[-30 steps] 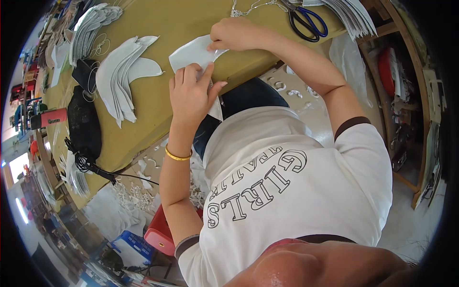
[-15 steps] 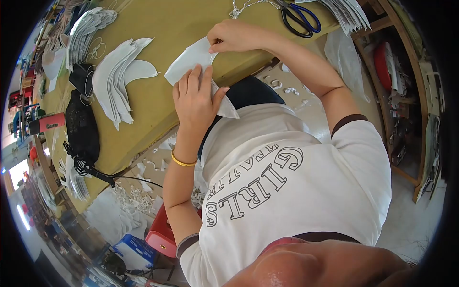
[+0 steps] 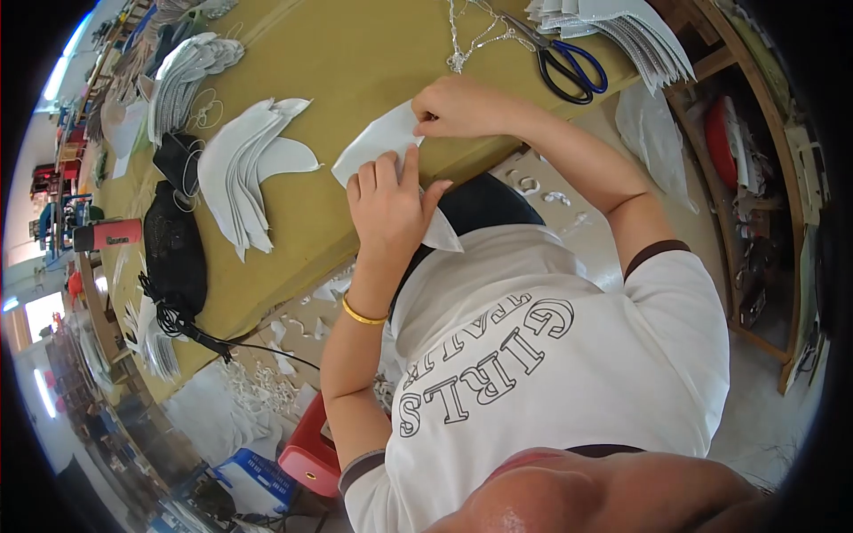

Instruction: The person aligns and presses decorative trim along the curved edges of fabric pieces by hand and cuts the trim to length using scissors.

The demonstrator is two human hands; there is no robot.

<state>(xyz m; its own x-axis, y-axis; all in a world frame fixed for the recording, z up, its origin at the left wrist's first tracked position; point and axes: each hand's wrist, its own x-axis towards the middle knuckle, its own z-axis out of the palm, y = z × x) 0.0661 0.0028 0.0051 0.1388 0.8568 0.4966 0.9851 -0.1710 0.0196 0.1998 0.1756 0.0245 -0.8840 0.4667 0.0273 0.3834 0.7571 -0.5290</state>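
A white curved piece of material point(image 3: 382, 138) lies at the table's near edge, its lower pointed end hanging over my lap. My left hand point(image 3: 388, 200), with a gold bracelet on the wrist, rests on the piece, fingers spread and thumb apart. At the upper right edge of the piece, my right hand point(image 3: 453, 108) pinches it with bent fingers. To the left is a fanned stack of similar white pieces point(image 3: 235, 178). Scissors point(image 3: 569, 71) with dark blue and black handles lie to the right, beside a silvery beaded chain point(image 3: 480, 35).
More layered pieces lie at the back left point(image 3: 178, 84) and top right point(image 3: 622, 35). A black mesh bag point(image 3: 173, 249) with cords and a red-and-black object point(image 3: 108, 234) sit on the left. Below are a red stool point(image 3: 311, 453), a blue basket point(image 3: 258, 480) and floor scraps. Wooden shelving point(image 3: 773, 160) stands right.
The whole view has shifted slightly. My left hand's fingers have spread flatter over the piece, whose lower end now sticks out further to the right. My right hand keeps its pinch near the upper edge.
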